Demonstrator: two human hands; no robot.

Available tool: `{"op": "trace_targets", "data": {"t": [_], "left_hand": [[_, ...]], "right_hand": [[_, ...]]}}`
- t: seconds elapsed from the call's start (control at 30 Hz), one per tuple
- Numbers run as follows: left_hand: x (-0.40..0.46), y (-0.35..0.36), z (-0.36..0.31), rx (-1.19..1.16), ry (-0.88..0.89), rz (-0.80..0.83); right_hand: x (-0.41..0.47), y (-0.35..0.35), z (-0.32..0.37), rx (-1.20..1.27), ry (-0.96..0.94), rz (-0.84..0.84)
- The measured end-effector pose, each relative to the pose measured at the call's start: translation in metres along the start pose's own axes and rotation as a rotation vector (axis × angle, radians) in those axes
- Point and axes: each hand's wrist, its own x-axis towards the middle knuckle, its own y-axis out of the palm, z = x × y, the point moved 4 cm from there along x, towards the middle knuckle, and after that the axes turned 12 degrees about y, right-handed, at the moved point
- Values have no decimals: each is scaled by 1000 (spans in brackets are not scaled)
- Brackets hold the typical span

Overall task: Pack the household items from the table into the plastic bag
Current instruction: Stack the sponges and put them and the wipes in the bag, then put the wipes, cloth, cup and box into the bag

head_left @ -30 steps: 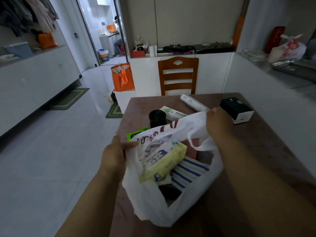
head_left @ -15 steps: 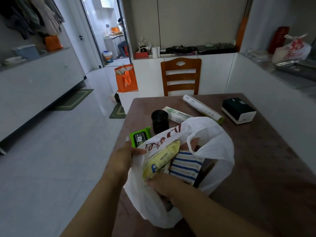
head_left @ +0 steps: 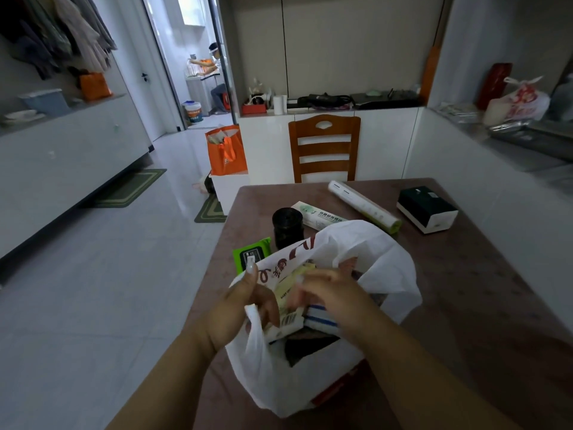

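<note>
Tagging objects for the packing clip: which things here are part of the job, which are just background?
Job: plastic bag, left hand, right hand, green wipes pack, black jar, white box, white roll, dark box.

Background: wooden chair, orange bag, floor mats.

Bag part-packed, five items left on table.
White plastic bag (head_left: 366, 262) sat open, yellow pack (head_left: 290, 291) and striped cloth (head_left: 319, 319) inside. Green wipes pack (head_left: 251, 254), black jar (head_left: 287, 224), white box (head_left: 319, 215), white roll (head_left: 361, 206) and black-white box (head_left: 427, 209) lay beyond it.
</note>
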Motion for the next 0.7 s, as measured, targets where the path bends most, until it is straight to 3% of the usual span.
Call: {"op": "trace_targets", "data": {"t": [0.13,0.2,0.27,0.33,0.4,0.57,0.7], "left_hand": [[21,-25,-18,-12,84,-78],[39,-46,-24,55,92,-263],[63,-75,-9,79,-50,-488],[82,-100,17,142,-227,-601],[95,-115,47,222,-381,-588],[120,-116,105,490,-560,-506],[136,-101,138,568,-667,-388]], "right_hand": [[23,-28,35,-597,-118,-301],[33,-30,58,-670,-176,-331],[47,-25,78,-644,-195,-279],[72,-20,93,-630,-165,-247],[103,-14,97,-630,-66,-217],[158,0,70,-725,192,-207],[174,-6,47,-637,252,-234]]}}
